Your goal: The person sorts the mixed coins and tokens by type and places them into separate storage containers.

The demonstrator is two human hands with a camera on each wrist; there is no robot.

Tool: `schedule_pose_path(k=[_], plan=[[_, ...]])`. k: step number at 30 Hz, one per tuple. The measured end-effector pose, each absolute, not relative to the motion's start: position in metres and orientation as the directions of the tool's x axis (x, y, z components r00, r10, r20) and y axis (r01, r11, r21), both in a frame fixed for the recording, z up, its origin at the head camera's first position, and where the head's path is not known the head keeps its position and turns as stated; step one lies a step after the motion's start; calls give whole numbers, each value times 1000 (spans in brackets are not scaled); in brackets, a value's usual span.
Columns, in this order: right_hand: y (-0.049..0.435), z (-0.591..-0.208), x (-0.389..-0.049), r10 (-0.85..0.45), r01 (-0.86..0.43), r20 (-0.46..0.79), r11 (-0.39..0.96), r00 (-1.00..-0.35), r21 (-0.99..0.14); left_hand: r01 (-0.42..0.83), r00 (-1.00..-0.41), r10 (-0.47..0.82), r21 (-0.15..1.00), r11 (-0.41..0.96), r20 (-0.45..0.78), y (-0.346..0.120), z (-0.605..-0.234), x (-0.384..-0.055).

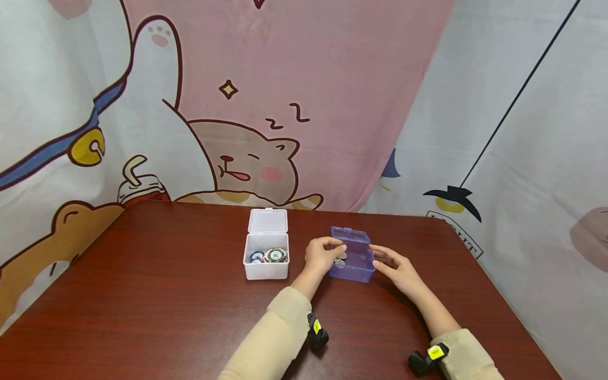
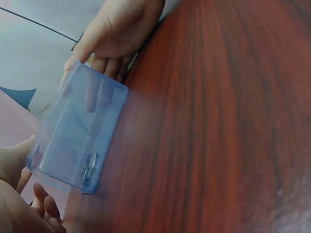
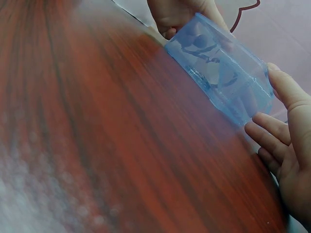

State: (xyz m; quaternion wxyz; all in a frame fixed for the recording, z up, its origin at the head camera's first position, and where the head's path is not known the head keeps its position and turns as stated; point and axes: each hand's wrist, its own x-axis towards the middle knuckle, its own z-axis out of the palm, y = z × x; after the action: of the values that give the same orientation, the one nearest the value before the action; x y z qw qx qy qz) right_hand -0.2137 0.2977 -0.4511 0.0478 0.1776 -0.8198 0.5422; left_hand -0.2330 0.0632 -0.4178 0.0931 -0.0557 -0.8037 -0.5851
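Note:
A translucent blue-purple plastic box (image 1: pixel 352 272) stands on the table with its lid (image 1: pixel 350 235) raised. Several silvery coin-like discs (image 1: pixel 339 262) lie inside at its left end. My left hand (image 1: pixel 321 254) is at that end, thumb and forefinger close together over the wall; I cannot tell whether they pinch anything. In the left wrist view its other fingers (image 2: pixel 43 200) curl loosely outside the box. My right hand (image 1: pixel 401 270) touches the opposite end with its fairly straight thumb and fingertips (image 3: pixel 257 118), its palm facing the box.
To the left stands a white box (image 1: pixel 267 272), lid open, holding several patterned poker chips (image 1: pixel 274 255). Both boxes sit on a reddish-brown wooden table (image 1: pixel 166 295). A printed cartoon curtain (image 1: pixel 351 95) hangs behind the table's far edge.

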Motion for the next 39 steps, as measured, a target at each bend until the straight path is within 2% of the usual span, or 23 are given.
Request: schedule_pose_path(k=[5,14,25,39], plan=[[298,-451,-214,-242,-342,268,353,-932,-871,220,-975,7,956,195,223,60,-414,-230],[297,-451,-215,-243,-338,263,350,-934,-874,236,-970,96,964,119,225,53,-398,-213],[296,-452,-213,-233,-326,256,344,-938,-881,294,-946,171,952,90,276,30,-384,-187],[298,-453,-214,-238,-329,256,350,-937,-877,336,-913,278,937,101,297,-3,-385,-161]])
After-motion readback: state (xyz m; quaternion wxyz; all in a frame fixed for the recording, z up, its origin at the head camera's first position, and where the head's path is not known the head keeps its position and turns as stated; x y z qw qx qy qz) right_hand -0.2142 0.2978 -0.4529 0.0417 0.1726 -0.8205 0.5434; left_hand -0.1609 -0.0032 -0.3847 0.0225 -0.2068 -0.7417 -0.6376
